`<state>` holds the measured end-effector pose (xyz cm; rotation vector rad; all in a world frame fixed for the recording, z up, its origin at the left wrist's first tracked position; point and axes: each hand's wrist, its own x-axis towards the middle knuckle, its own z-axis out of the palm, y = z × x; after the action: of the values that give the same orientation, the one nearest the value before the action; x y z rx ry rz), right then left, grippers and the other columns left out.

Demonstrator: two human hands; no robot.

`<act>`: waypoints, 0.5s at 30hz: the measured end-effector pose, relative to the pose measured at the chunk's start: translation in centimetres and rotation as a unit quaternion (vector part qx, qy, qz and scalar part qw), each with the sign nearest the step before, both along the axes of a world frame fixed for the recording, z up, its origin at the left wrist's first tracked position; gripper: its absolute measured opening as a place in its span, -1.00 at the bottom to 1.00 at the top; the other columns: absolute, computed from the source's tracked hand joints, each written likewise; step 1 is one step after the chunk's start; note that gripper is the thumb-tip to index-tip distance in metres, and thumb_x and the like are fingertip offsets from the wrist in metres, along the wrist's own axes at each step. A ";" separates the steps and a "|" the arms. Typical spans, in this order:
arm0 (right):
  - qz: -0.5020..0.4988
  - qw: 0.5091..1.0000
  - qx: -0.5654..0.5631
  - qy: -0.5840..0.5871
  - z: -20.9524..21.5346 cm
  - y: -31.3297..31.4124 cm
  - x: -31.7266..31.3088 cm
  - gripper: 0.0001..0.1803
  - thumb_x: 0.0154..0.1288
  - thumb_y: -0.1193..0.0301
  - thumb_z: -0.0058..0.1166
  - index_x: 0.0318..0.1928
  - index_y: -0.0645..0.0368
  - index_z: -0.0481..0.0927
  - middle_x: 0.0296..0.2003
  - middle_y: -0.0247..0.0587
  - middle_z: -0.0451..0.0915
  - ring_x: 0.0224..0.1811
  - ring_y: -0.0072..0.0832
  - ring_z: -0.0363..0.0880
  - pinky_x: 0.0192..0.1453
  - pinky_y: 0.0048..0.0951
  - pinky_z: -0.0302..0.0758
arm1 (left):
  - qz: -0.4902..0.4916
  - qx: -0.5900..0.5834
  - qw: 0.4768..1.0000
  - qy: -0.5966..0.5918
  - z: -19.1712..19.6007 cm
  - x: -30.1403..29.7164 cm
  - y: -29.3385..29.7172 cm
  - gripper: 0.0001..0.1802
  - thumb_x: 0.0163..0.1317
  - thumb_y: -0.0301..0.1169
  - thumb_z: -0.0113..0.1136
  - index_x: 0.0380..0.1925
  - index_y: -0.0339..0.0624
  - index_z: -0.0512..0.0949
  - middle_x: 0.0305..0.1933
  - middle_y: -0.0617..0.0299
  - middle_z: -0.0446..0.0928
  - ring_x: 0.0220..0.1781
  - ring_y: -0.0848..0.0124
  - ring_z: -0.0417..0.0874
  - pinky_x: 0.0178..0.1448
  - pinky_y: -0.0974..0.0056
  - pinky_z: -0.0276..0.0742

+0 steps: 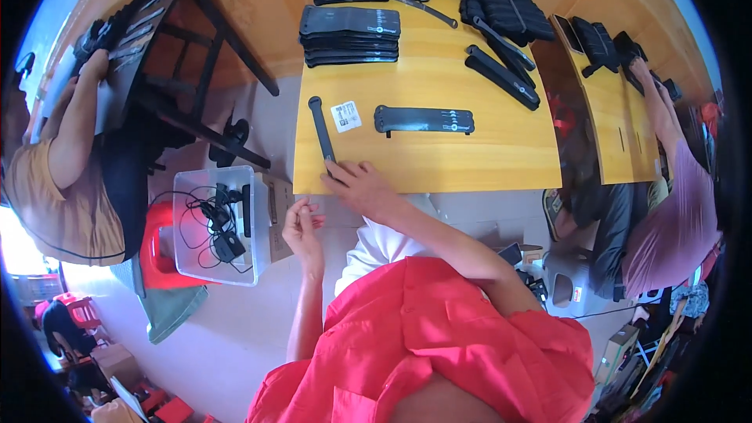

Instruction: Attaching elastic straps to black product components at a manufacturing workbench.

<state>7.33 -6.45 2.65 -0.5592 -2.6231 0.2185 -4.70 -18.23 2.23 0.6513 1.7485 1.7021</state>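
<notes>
Head view. Right hand lies on the near edge of the table, fingers pinched on the lower end of a black strap that runs away along the table's left side. Left hand is off the table, below its edge, fingers loosely curled, holding nothing that can be made out. A white label lies just beside the strap; a flat black sleeve lies further right. Stacked sleeves sit at the far edge. A clear bin with cables stands left of the left hand.
</notes>
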 end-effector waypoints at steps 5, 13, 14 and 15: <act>0.044 0.997 0.025 0.053 -2.3 0.1 0.7 -0.55 0.09 0.48 0.04 0.06 0.18 0.42 0.08 -0.10 0.41 -0.03 -0.29 0.45 -0.01 -0.32 0.45 | -0.005 -0.007 0.994 -0.107 0.4 -0.1 0.5 -0.73 0.35 -0.33 -0.06 -0.09 -0.28 0.48 -0.31 0.19 0.56 -0.43 0.54 0.57 -0.31 0.49 0.48; -0.163 0.898 -0.217 0.346 5.5 -0.9 4.6 -0.72 0.06 0.59 0.14 -0.15 0.31 0.58 -0.21 -0.05 0.62 -0.22 -0.25 0.59 -0.16 -0.40 0.53 | -0.180 0.013 0.916 -0.359 5.8 3.8 4.9 -0.63 0.34 -0.24 -0.03 -0.01 -0.29 0.42 -0.26 0.19 0.57 -0.30 0.48 0.59 -0.19 0.43 0.53; -0.171 0.889 -0.228 0.359 6.5 -1.4 5.1 -0.75 0.04 0.59 0.16 -0.19 0.30 0.61 -0.23 -0.05 0.63 -0.21 -0.25 0.59 -0.15 -0.41 0.52 | -0.202 0.035 0.904 -0.376 6.6 4.4 5.5 -0.64 0.33 -0.25 -0.01 -0.01 -0.29 0.43 -0.24 0.19 0.57 -0.28 0.49 0.59 -0.18 0.43 0.53; -0.178 0.879 -0.238 0.372 7.2 -1.7 5.5 -0.78 0.03 0.59 0.18 -0.23 0.29 0.63 -0.25 -0.05 0.64 -0.19 -0.26 0.59 -0.14 -0.42 0.50 | -0.224 0.056 0.890 -0.393 7.2 4.9 6.0 -0.65 0.33 -0.27 0.01 -0.02 -0.29 0.44 -0.22 0.20 0.56 -0.26 0.50 0.59 -0.16 0.44 0.53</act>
<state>12.80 -8.19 9.88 -0.8905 -1.6747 0.7971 0.21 -12.26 9.45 0.2976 0.8544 1.4422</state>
